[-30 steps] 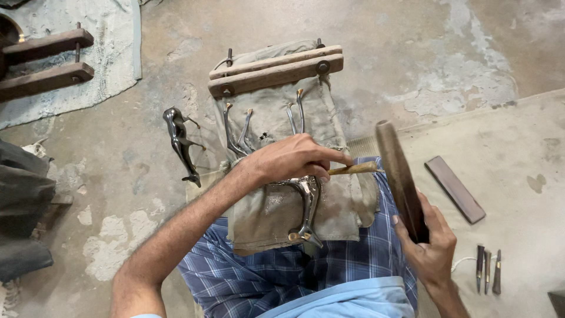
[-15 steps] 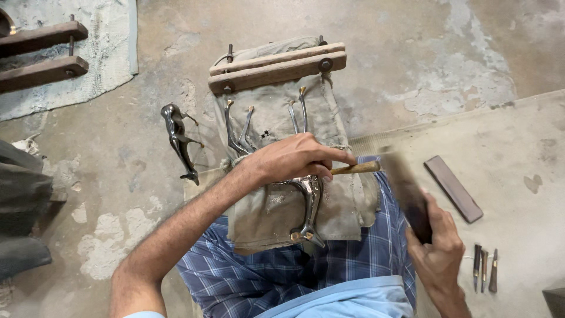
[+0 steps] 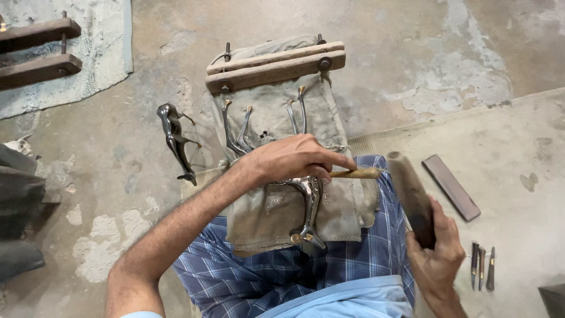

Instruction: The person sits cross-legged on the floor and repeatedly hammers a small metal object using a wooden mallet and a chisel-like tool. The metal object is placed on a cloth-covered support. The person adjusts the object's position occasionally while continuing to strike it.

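Floor [image 3: 412,35]: rough concrete is spreading under everything, with a pale mat [image 3: 529,176] lying at the right.
Cloth [image 3: 282,206]: a grey cloth is draping over the person's lap, pinned at its far end by a wooden clamp [image 3: 273,65].
Metal figure [image 3: 306,206]: the shiny casting is lying on the cloth, near centre, partly under the left hand.
Left hand [image 3: 291,159]: it is pinching a wooden-handled chisel [image 3: 356,173], fingers pressed together, tip hidden.
Right hand [image 3: 435,253]: it is gripping a dark wooden mallet [image 3: 409,194], which has swung nearer the chisel's butt than half a second ago; a strike looks under way.
Spare tools [image 3: 481,265]: small punches are lying at the right.
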